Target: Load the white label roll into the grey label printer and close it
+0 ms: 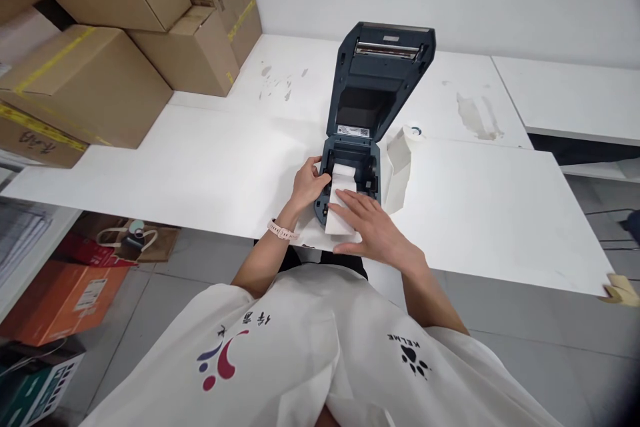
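Note:
A dark blue-grey label printer (344, 147) stands on the white table with its lid (377, 83) raised and tipped back. Inside lies a white roll of label paper (344, 171), its strip running out over the front edge. My left hand (307, 185) grips the printer's left side, thumb over the rim and fingers partly hidden outside. Spread over the paper strip, my right hand (373, 225) has its fingers stretched out, the tips at the strip's right edge. Right of the printer lies a loose length of backing paper (399, 167), a small roll at its far end.
Cardboard boxes (90, 83) are stacked on the table's left. The white table (475, 213) meets a wall behind, and its front edge is close to my body. An orange box (65, 300) and a bag (133, 240) are below on the left.

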Motion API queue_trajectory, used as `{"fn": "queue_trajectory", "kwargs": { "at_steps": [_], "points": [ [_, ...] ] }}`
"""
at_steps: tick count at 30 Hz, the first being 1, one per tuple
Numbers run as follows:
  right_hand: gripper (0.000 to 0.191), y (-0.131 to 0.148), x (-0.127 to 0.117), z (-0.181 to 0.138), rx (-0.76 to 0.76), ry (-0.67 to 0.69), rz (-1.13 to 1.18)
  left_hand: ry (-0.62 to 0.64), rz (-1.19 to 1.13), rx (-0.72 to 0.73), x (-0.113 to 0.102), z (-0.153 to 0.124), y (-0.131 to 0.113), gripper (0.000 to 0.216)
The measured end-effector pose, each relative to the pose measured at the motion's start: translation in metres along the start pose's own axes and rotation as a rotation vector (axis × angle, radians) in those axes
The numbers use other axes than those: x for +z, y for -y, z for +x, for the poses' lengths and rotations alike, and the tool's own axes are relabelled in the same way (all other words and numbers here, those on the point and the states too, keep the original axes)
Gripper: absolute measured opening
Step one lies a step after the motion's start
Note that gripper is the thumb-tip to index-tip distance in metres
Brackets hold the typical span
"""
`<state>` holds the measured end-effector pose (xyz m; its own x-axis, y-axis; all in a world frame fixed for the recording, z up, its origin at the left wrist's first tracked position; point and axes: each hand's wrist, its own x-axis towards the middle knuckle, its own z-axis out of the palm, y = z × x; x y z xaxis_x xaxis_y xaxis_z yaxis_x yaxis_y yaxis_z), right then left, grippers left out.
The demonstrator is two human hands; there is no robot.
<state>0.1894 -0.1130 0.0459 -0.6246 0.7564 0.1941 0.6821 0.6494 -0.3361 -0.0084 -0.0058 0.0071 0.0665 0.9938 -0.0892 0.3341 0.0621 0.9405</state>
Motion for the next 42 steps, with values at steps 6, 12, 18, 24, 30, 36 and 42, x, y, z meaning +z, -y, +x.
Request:
{"fn": "queue_trajectory", "kwargs": {
  "at_steps": [6,12,18,24,30,36,42],
  "points": [
    [0.062,0.011,0.026,-0.012,0.063,-0.128,-0.116,0.017,-0.029,-0.022,-0.001,-0.001,-0.001,0.054],
    [0.044,0.013,0.029,-0.012,0.079,-0.242,-0.093,0.015,0.004,-0.054,-0.001,-0.002,0.001,0.058],
    [0.048,0.013,0.03,-0.013,0.08,-0.269,-0.09,0.174,-0.192,-0.027,0.0,0.0,-0.001,0.073],
    [0.059,0.011,0.028,-0.015,0.065,-0.266,-0.06,0.217,-0.245,-0.032,-0.001,0.0,-0.002,0.071],
    [0.061,0.01,0.027,-0.017,0.073,-0.257,-0.011,0.216,-0.256,-0.047,-0.001,0.001,-0.002,0.076],
    [0.059,0.007,0.028,-0.017,0.085,-0.263,0.0,0.22,-0.256,-0.064,-0.001,0.001,0.001,0.081],
    [0.053,0.012,0.023,-0.028,0.098,-0.146,0.054,0.21,-0.25,-0.04,-0.001,0.003,0.004,0.087]
  ]
}}
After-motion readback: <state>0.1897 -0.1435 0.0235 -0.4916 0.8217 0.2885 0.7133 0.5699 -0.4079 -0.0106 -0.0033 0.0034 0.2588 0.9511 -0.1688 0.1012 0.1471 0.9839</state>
